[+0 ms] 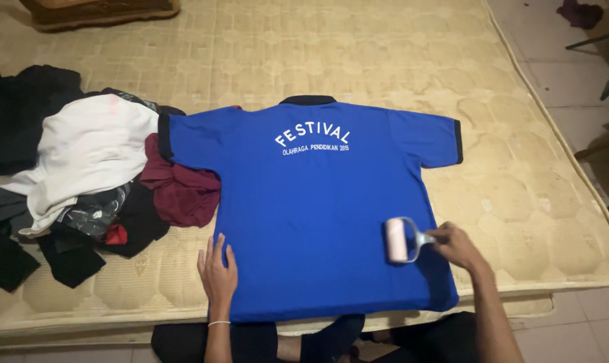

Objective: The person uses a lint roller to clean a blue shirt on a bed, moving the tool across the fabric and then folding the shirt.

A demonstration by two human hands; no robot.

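A blue polo shirt (311,208) lies back-up on the bare mattress (519,195). The left hand (218,272) presses flat, fingers spread, on its hem at seven o'clock. The right hand (456,245) grips a lint roller (400,239) at four o'clock, its handle mostly hidden. A clothes pile (82,175) at nine o'clock covers one sleeve.

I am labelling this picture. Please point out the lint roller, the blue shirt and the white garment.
lint roller (398,240), head view, on its drum
blue shirt (311,222), head view, middle of its back
white garment (93,148), head view, its middle
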